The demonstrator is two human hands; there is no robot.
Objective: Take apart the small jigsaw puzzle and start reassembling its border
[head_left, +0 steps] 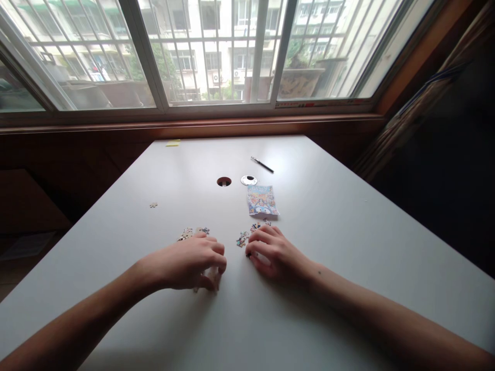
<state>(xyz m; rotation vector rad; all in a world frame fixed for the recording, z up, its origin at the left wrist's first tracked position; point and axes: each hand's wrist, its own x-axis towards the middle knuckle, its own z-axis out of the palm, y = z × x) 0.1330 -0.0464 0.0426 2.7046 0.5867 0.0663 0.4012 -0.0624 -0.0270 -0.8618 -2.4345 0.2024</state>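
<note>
Coloured puzzle pieces [243, 238] lie scattered at mid-frame on the white table [348, 232], just beyond your fingertips. Your left hand [189, 264] curls over a few pale ones, and your right hand [276, 256] rests beside them with bent fingers. Whether either hand pinches a piece cannot be told. Higher up lie a printed packet [262, 200] and a pen [262, 165].

White table [348, 232], multicoloured puzzle pieces [242, 238]

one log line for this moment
left hand curled beside puzzle pieces | right hand curled beside second cluster | picture card beyond | pen far
</note>
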